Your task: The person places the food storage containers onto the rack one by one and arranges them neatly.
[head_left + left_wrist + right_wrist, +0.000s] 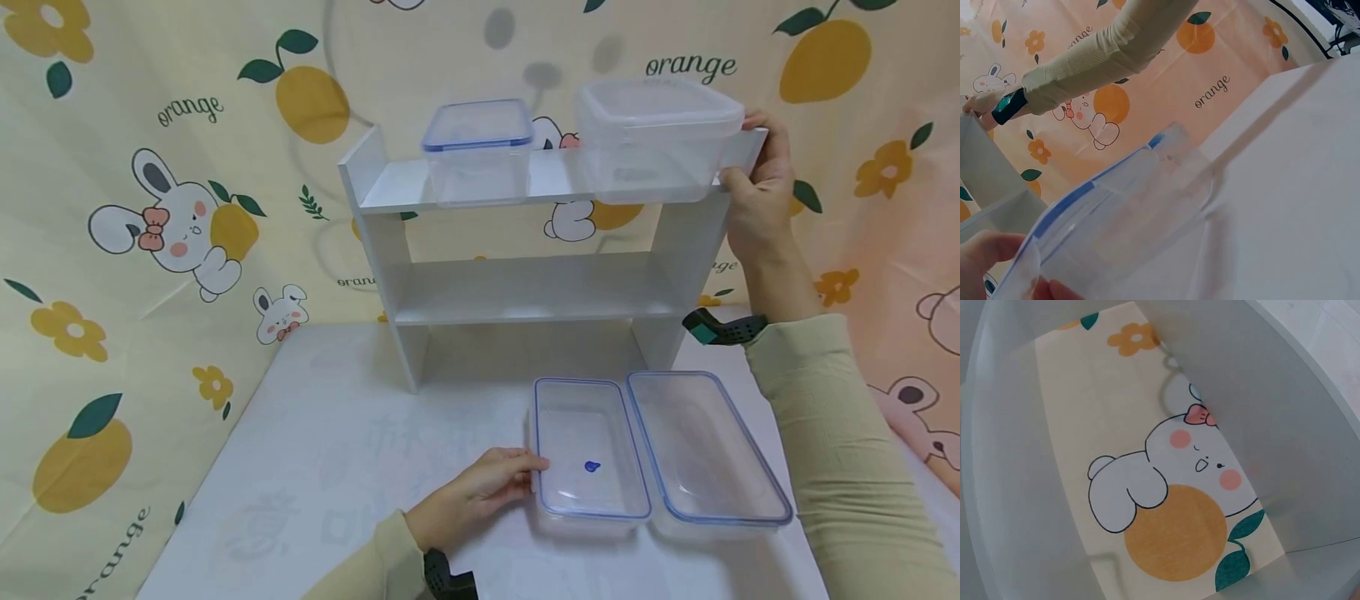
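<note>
My left hand (491,487) holds the left edge of a clear, blue-rimmed lidded food container (588,433) on the table. In the left wrist view, the thumb and fingertips (997,247) are at this container's edge. High on the right, my right hand (761,183) grips the raised end panel of a white shelf (525,287), thumb in front and fingers over the top. Those fingers reach the side of a large clear container (656,146) on the top board. To its left stands a smaller container with a blue-edged lid (480,150).
Right beside the held container lies another blue-rimmed clear container (712,450). The shelf's middle board (525,292) spans between its two side panels. A patterned cloth (187,225) hangs behind. The right wrist view shows the inside of a shelf compartment (1010,456).
</note>
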`<state>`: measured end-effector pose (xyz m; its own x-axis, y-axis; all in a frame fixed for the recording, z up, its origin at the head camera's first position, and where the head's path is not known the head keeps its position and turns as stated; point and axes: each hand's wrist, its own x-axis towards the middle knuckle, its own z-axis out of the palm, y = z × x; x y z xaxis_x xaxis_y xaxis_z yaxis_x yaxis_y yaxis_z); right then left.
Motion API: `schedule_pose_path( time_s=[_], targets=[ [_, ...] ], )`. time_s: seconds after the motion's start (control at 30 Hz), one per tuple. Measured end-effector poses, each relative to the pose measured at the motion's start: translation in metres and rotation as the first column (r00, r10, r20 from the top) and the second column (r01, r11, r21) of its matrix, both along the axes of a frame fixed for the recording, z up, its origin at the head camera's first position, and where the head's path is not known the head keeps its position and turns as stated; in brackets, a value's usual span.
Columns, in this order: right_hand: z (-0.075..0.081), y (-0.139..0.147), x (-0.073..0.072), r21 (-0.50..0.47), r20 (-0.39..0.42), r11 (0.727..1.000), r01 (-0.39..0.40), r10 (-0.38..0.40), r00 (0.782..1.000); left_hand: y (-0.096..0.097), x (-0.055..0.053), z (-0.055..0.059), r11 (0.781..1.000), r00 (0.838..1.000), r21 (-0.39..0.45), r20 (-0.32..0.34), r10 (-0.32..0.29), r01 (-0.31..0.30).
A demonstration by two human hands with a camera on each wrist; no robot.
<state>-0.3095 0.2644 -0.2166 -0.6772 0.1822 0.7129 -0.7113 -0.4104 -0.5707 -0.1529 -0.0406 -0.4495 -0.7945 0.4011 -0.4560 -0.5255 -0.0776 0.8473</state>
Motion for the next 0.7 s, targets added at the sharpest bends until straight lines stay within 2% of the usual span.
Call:
schedule_pose_path(
  time_s=[0.23, 0.47, 0.7],
  targets=[
    [0.0, 0.001, -0.001, -0.011, -0.009, 1.0, -0.023, 0.023, 1.0, -0.002, -0.001, 0.003, 0.999, 1.0, 0.047, -0.013, -0.015, 0.015],
    [-0.001, 0.001, -0.002, 0.032, -0.047, 0.999, 0.025, -0.023, 0.999, -0.006, -0.003, 0.008, 0.997, 0.999, 0.069, -0.04, -0.027, 0.03],
    [-0.002, 0.0, -0.004, 0.036, -0.063, 0.998, 0.05, -0.048, 0.997, -0.009, -0.006, 0.016, 0.999, 0.997, 0.036, -0.069, -0.031, 0.033]
  ],
)
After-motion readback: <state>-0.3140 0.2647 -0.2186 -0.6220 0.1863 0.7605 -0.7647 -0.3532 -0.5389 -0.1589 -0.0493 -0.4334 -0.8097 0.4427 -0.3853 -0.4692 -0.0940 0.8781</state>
